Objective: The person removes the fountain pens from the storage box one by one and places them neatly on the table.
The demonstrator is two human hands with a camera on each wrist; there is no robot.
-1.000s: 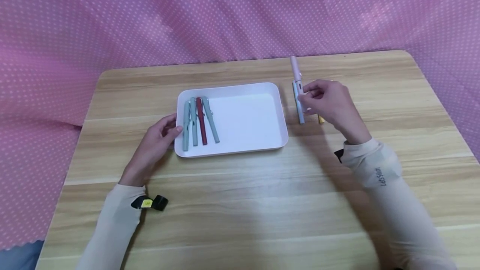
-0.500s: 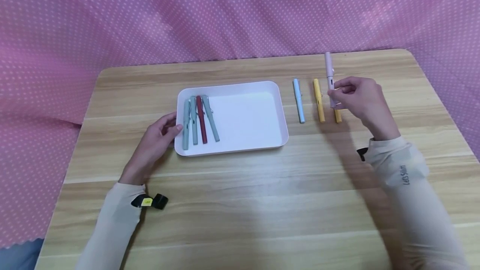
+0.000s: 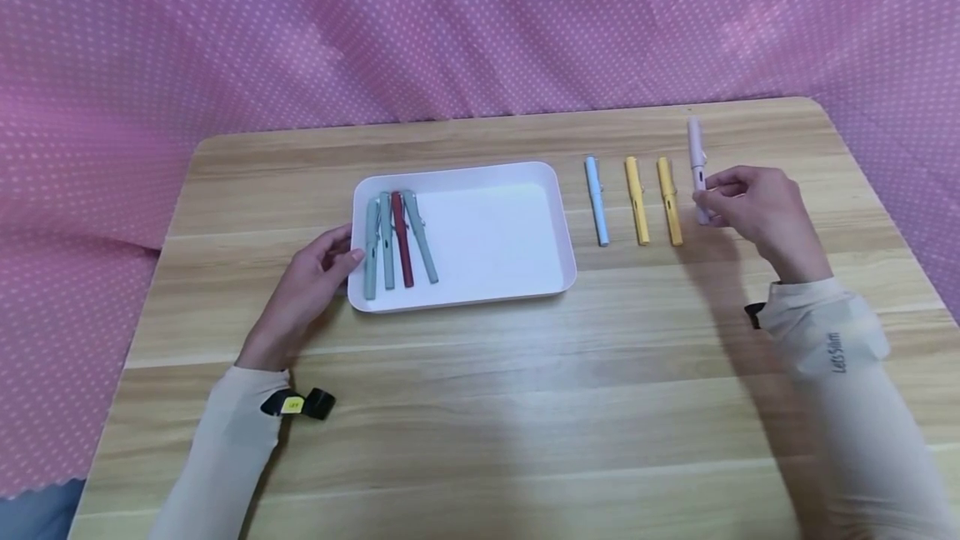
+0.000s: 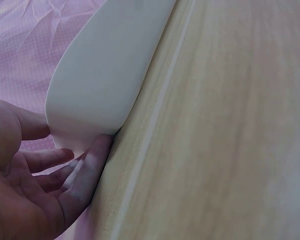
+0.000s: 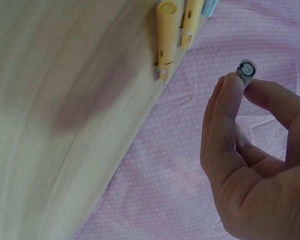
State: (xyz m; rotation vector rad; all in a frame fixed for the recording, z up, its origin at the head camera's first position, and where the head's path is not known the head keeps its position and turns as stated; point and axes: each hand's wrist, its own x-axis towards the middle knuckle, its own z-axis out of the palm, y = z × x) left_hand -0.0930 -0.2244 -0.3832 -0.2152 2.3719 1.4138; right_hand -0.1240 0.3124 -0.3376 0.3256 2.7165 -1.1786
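Lilac, capped pen point(image 3: 697, 155) pinched in the right hand point(image 3: 767, 208), right of two slim yellow pens point(image 3: 670, 202); the left hand point(image 3: 309, 283) grips a shallow white rectangular tray point(image 3: 491, 233) by its left end.

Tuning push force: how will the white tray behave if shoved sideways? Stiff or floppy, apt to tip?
Probably stiff: the white tray shows no visible bend where the left hand holds its end. Unlikely to tip, given its low, broad shape. The three grey-green pens and dark red pen inside may slide, lying apparently loose on its floor.
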